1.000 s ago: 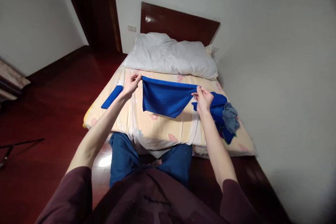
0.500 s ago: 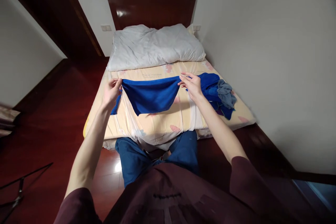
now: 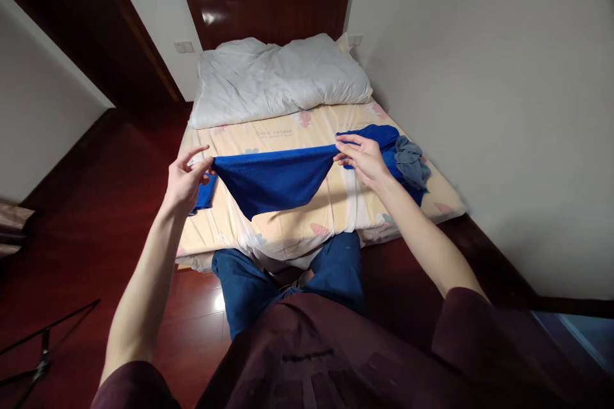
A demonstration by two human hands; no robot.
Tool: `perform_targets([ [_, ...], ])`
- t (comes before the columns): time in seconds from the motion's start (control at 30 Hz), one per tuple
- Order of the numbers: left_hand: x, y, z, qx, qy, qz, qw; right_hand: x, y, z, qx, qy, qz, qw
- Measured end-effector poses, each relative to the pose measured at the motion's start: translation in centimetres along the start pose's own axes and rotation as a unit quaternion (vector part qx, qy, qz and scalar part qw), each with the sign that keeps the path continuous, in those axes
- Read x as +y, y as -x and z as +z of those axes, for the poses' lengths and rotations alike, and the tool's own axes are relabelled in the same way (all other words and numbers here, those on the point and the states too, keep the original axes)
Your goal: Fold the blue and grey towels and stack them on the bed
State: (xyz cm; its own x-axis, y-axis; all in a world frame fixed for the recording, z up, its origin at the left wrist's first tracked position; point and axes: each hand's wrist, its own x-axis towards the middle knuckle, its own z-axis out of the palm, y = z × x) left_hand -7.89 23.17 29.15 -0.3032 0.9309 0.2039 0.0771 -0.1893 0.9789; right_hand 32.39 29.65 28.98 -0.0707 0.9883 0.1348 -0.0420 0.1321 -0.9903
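Observation:
A blue towel-like cloth [image 3: 275, 180] is stretched in the air between my hands, its top edge taut and its lower part hanging over the bed. My left hand [image 3: 185, 174] pinches the left top corner between thumb and fingers. The right top corner is pinched by my right hand [image 3: 361, 156]. Behind my left hand lies another folded blue cloth [image 3: 205, 195] on the bed, partly hidden. Beyond my right hand is a rumpled heap of blue cloth [image 3: 378, 134], with a grey-blue cloth [image 3: 411, 163] on its right side.
The bed [image 3: 307, 120] has a pale yellow patterned sheet. A white quilt or pillow [image 3: 283, 77] rests against the dark wooden headboard [image 3: 268, 9]. A wall [image 3: 503, 108] runs along the right. On the floor at the lower left stands a black metal stand [image 3: 44, 351].
My hands have moved slightly apart, pulling the cloth's top edge straighter. The left hand has shifted left and a little lower. The camera view has shifted slightly.

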Motion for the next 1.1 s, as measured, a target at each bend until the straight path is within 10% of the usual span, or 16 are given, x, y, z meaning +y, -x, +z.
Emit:
perform_targets([
  [0.27,2.2,1.5,-1.2,-0.082,-0.057,-0.053,0.994,-1.3,1.3,-1.4,-0.018,0.018,0.056,0.998],
  [0.57,-3.8,-6.3,1.2,-0.091,-0.084,-0.109,0.986,4.4,-6.8,0.8,0.028,0.002,0.137,0.990],
  [0.8,-1.6,-11.5,3.6,-0.005,-0.089,0.075,0.993,2.9,-12.9,1.4,0.028,0.056,-0.105,0.992],
  [0.97,-4.1,-9.0,1.5,0.008,-0.187,0.161,0.969,4.4,-10.9,-0.7,0.006,0.072,-0.166,0.983],
  [1.1,-12.8,-2.1,0.9,0.003,-0.240,0.094,0.966,13.0,-5.2,-1.4,-0.032,0.088,-0.082,0.992],
])
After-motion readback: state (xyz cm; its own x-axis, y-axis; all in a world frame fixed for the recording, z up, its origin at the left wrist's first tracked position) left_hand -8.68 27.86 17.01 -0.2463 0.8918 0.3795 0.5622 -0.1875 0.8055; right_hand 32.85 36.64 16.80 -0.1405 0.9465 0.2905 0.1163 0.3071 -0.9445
